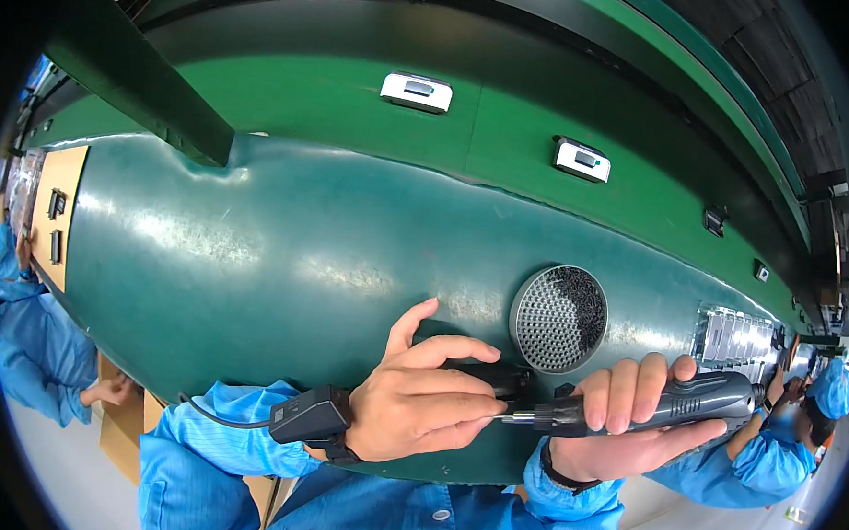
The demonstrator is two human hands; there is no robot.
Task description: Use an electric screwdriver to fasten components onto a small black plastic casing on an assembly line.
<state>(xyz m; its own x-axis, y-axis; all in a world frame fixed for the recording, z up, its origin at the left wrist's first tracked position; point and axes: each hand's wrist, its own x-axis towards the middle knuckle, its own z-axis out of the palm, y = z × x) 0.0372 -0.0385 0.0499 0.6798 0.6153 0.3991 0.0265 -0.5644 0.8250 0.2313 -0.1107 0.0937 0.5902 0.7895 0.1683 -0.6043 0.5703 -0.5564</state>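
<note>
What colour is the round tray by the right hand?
Grey, dotted with small holes: the round tray, clearest in the head view.

Factory assembly line: I sat at a green conveyor belt (547, 127), blue-smocked co-workers (36, 341) either side.

Desk (253, 246) covered in glossy dark green. Round tray (558, 318) seen grey, patterned with a fine dotted grid, part filled black. Electric screwdriver (667, 401) noted dark grey with silver bit. Small part (495, 376) black. Sleeves (234, 428) bright blue, faintly striped. Two devices (416, 91) on the lighter green belt marked white with dark centres.
</note>
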